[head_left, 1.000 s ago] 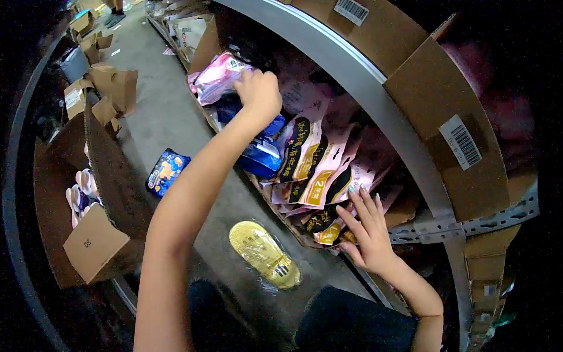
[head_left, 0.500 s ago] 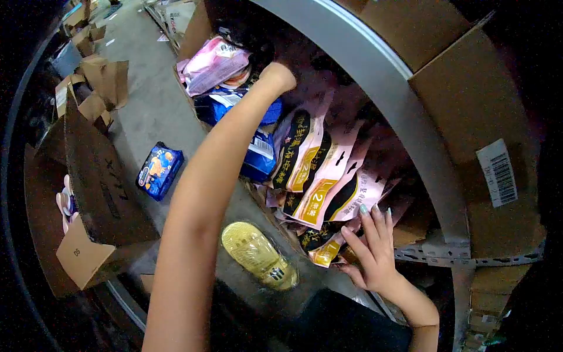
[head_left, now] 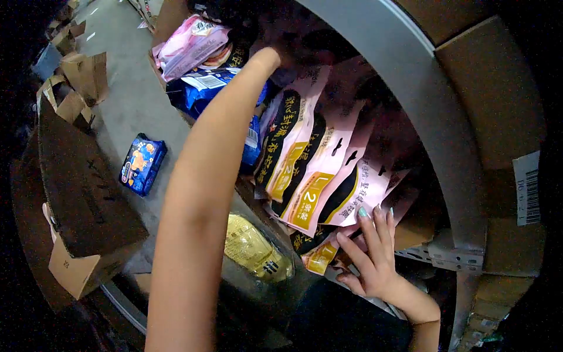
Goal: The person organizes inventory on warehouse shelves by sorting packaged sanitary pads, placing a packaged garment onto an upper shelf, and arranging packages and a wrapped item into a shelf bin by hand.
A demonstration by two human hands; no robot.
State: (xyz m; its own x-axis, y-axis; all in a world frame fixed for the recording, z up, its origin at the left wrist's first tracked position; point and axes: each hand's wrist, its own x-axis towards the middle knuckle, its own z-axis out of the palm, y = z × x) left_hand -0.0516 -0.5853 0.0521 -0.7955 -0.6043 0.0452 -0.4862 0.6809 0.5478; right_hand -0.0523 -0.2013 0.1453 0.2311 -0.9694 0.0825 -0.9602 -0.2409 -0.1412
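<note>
My left hand (head_left: 270,58) reaches into the dark back of a shelf box, past blue packs (head_left: 206,83) and a pink-and-white pack (head_left: 193,46); its fingers are lost in shadow. Pink, black and gold packs (head_left: 311,196) with printed writing stand in a leaning row in the same box. At the row's near end, my right hand (head_left: 378,267) rests with spread fingers against the packs.
On the floor lie a blue pack (head_left: 142,164) and a wrapped yellow slipper (head_left: 255,246). An open cardboard box (head_left: 88,188) stands at left. A grey metal shelf beam (head_left: 410,100) curves above the packs, with labelled cartons (head_left: 498,141) at right.
My left hand has left the pink-and-white pack and gone deeper into the dark box. My right hand stays by the packs. The view has shifted, bringing the row closer.
</note>
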